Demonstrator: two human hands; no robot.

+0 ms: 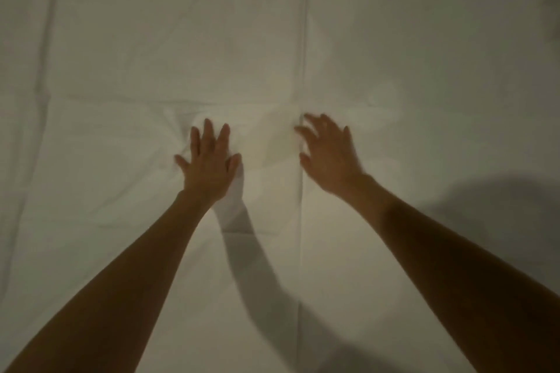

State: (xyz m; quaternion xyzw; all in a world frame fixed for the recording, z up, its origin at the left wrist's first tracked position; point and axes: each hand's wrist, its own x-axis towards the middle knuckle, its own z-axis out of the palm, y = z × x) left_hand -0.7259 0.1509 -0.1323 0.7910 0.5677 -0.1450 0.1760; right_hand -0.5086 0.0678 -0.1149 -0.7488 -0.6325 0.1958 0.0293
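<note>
Dim, warm light on a white sheet (424, 54), spread out flat and filling the view from edge to edge. No telling what lies under it, bed or counter, all covered. Of the room, only a dark blur (554, 9) at the top right corner, too vague to name.

Thin, matte cloth, soft enough to pucker. Marked by pressed fold lines: a long upright crease (304, 39) down the middle, a fainter side crease (45, 39) along the left, and a cross crease (121, 99) running level from side to side. Between them, flat rectangular panels.

Pressed flat on the sheet just left of the upright crease, the left hand (209, 166): fingers straight and spread, thumb out, gripping nothing. Small wrinkles (178, 130) fanning out from its fingertips toward the upper left.

Just right of the same crease, the right hand (328, 154): fingers spread and loosely bent, blurred, holding nothing. Touching the cloth or just above it, cannot tell.

Bare forearms (121, 281) reaching in from the two bottom corners. Grey shadow (251, 251) of the left arm cast on the sheet between them.
</note>
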